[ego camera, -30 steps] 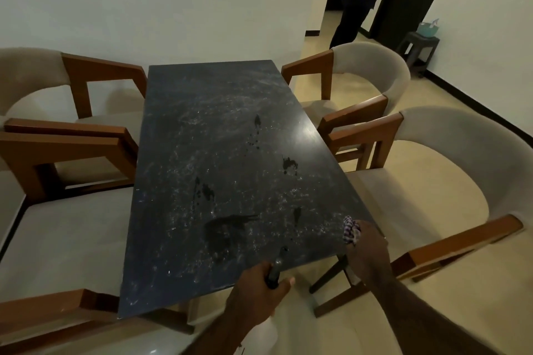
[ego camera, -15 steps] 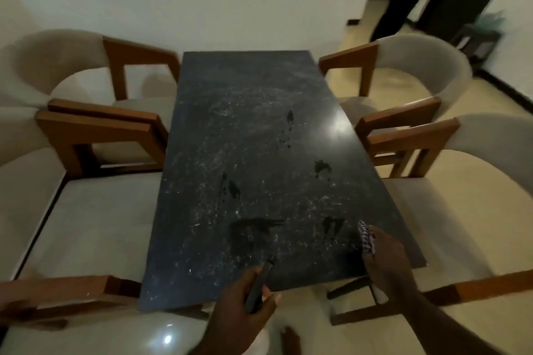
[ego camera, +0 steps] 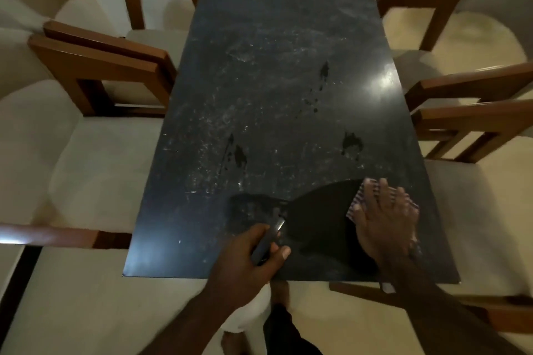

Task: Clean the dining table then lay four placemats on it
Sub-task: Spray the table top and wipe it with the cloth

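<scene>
Right grip: right hand lay flat, fingers spread, pressing the cloth near the table's right corner.
Left grip: left hand clamped round the spray bottle.
Table: dusty length ran ahead and leftward from the cloth.

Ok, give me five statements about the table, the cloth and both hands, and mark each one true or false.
1. The right hand presses a checked cloth flat on the table. True.
2. The left hand holds nothing. False: it grips a dark nozzle, seemingly of a spray bottle.
3. Placemats lie on the table. False: none do; it shows only dusty smears and wet spots.
4. A darker, wiped patch lies just left of the cloth. True.
5. The cloth is at the table's far end. False: it is near the near right corner.
</scene>
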